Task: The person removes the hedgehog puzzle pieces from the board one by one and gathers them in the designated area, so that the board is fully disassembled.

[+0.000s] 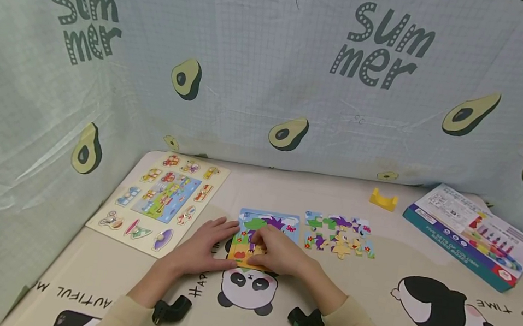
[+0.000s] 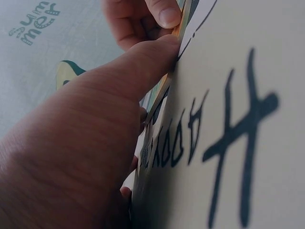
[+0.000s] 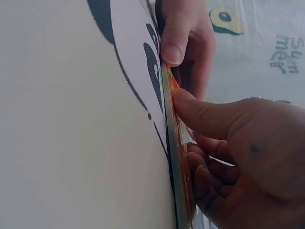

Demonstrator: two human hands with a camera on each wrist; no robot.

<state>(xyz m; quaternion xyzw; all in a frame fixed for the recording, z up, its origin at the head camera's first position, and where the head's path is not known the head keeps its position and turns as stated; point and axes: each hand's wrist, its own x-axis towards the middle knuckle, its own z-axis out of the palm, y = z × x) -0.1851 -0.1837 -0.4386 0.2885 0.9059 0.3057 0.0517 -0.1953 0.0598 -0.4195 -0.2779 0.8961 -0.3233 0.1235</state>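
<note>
A small colourful jigsaw board (image 1: 248, 217) lies flat on the table in the head view, over a printed panda. My left hand (image 1: 205, 245) rests at its left side, fingers spread, with the thumb touching the lower left corner. Over the board's right half bends my right hand (image 1: 279, 251), its thumb and curled fingers touching the surface. In the right wrist view that thumb (image 3: 205, 112) presses near the board's edge (image 3: 178, 191). Whether a piece is pinched there is hidden. Several loose jigsaw pieces (image 1: 342, 245) lie right of the board, partly arranged into a picture.
A larger peg puzzle board (image 1: 210, 178) lies at the back left. At the back right are a yellow plastic holder (image 1: 383, 200) and a boxed bead toy (image 1: 470, 234). Printed fabric walls (image 1: 253, 74) stand behind and at the sides.
</note>
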